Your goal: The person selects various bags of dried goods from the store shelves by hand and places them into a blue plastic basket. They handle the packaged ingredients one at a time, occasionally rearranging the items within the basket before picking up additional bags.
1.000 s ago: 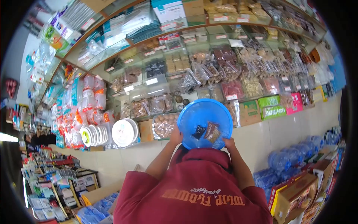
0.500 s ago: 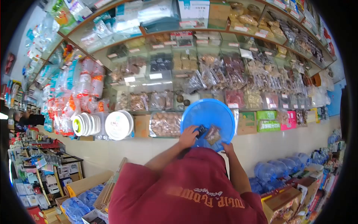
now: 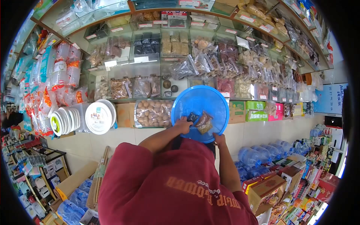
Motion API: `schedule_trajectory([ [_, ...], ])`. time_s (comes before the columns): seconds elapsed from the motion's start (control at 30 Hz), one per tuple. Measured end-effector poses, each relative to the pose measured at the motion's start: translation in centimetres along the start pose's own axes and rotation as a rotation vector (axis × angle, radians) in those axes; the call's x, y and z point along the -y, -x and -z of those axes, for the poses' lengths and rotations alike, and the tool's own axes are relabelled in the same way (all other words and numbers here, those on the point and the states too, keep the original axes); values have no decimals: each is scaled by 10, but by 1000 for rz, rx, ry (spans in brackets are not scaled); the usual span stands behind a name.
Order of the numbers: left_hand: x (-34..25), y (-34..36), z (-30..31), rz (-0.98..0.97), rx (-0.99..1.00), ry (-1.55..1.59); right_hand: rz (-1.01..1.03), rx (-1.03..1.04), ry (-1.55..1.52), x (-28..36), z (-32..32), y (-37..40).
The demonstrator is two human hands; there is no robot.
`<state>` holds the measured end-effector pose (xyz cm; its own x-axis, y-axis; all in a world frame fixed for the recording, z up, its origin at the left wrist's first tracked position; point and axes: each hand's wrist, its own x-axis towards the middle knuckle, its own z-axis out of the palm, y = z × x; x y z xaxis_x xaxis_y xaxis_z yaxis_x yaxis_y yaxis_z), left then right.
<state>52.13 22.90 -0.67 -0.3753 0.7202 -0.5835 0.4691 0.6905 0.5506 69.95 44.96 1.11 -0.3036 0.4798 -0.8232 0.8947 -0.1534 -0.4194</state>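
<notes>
A round blue plastic basket (image 3: pixel 179 100) with a mesh wall is in front of my body, tilted so its inside faces me. At its near left side, my left hand (image 3: pixel 183 125) is curled over the rim, fingertips inside. Close to those fingertips lies a small dark packet (image 3: pixel 192 118). Beside it in the basket is a clear bag of brownish dried goods (image 3: pixel 204 123). My right hand (image 3: pixel 219 140) grips the near right rim, its thumb side showing and the other fingers partly hidden.
Shelves of bagged dried goods rise behind the basket. A bag of round brown nuts (image 3: pixel 153 113) and stacked white paper plates (image 3: pixel 100 117) line the lower ledge. Large water bottles (image 3: pixel 251 156) and a cardboard box (image 3: pixel 267 191) stand at right, with long cardboard pieces (image 3: pixel 98 178) at left.
The whole scene has shifted left and up in view. The dark packet now shows slightly apart from my left fingertips, where it touched them before. My right hand stays on the rim.
</notes>
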Motion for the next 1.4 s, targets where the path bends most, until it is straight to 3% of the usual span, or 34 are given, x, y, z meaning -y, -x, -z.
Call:
schedule_trajectory([
  [0.2,6,-8,14,-11,-59,-29,-14,-44,-116,-9,-18,3],
  [0.27,11,-17,19,-170,-176,215,4,-35,-151,-11,-22,-3],
  [0.3,10,-18,27,-157,-190,216,5,-43,-193,-4,-23,2],
  [0.37,5,-8,44,-259,-353,754,41,-47,-212,-1,-25,1],
  [0.4,6,-2,52,-253,-352,747,73,-65,-239,0,-25,1],
  [0.47,10,6,74,-283,-502,1086,80,-56,-213,6,-24,0],
  [0.5,14,15,89,-221,-454,1277,89,-64,-220,14,-22,7],
  [0.53,18,24,106,-218,-459,1274,94,-74,-226,18,-22,9],
  [0.67,53,39,154,-85,-745,1568,83,-52,-234,17,-18,4],
  [0.73,76,38,174,-146,-886,1495,81,-58,-240,14,-19,-1],
  [0.93,111,20,263,-99,-1051,1535,63,-68,-238,16,-16,0],
  [1.0,121,6,295,-66,-1163,1387,50,-67,-233,17,-16,0],
  [1.13,151,-36,342,-45,-1180,1350,43,-87,-266,20,-19,4],
  [1.2,171,-60,350,-92,-1180,1270,31,-79,-289,19,-21,3],
  [1.27,171,-71,351,-21,-1156,1215,71,-82,-330,8,-23,-3],
  [1.33,175,-91,337,123,-1008,1095,66,-82,-305,5,-22,-3],
  [1.37,233,-150,305,-6,-1154,776,66,-77,-277,6,-23,-2],
  [1.4,222,-147,296,-7,-1148,776,62,-79,-281,7,-24,-3],
])
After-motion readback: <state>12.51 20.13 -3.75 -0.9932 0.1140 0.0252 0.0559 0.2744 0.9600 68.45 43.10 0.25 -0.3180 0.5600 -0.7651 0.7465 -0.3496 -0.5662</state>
